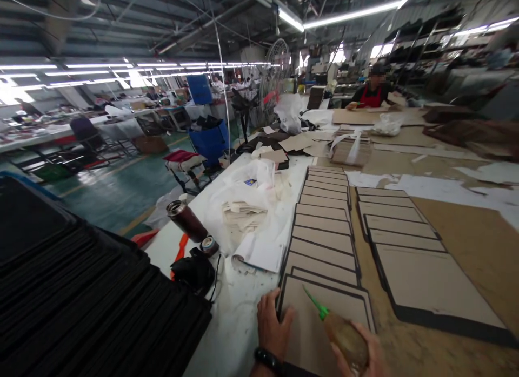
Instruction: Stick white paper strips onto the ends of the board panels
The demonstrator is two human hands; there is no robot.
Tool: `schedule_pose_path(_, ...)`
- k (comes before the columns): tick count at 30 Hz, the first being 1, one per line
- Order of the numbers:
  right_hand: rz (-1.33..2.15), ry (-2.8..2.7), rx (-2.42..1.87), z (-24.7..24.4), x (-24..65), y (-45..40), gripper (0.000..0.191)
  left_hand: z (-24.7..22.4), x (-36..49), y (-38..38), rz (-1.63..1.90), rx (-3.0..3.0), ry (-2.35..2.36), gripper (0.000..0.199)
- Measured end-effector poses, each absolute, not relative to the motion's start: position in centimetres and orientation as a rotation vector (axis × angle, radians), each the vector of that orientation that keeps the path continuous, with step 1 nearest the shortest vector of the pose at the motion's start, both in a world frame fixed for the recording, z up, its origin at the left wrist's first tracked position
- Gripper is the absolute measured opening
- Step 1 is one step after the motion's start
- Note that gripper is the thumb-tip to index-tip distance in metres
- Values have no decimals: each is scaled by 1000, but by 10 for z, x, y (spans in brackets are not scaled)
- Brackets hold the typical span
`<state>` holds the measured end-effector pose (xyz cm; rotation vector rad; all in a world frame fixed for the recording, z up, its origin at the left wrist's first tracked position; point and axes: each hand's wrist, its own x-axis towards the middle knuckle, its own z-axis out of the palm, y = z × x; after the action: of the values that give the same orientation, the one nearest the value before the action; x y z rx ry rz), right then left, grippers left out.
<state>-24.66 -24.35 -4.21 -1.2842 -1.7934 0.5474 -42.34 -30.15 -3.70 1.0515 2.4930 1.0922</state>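
My left hand [272,325] rests on the left edge of the nearest brown board with a black border [308,312], fingers spread on it. In my right hand [363,355] is a squeeze bottle of amber glue [343,334]; its green nozzle [314,304] points up and left over that board. Beyond it, a row of overlapping bordered boards [324,226] runs away from me. To the right lies a second such row [401,231].
Stacks of black sheets [81,290] fill the left. A dark flask [186,220], a tape roll [209,245], a black bundle [192,271] and white bags with paper strips [243,209] lie on the white table. A person in red [371,93] sits at the far end.
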Motion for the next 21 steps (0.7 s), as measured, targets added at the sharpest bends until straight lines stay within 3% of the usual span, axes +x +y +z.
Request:
schedule_pose_path(13,576,-2003,-1226,-65,-256,-243,43,-48,-426,-298,1080,1066,2439,37)
schedule_pose_path(21,529,-1932,-1412,-59,-225,-241,51,-56,-428,-295,1064,989,2436,40)
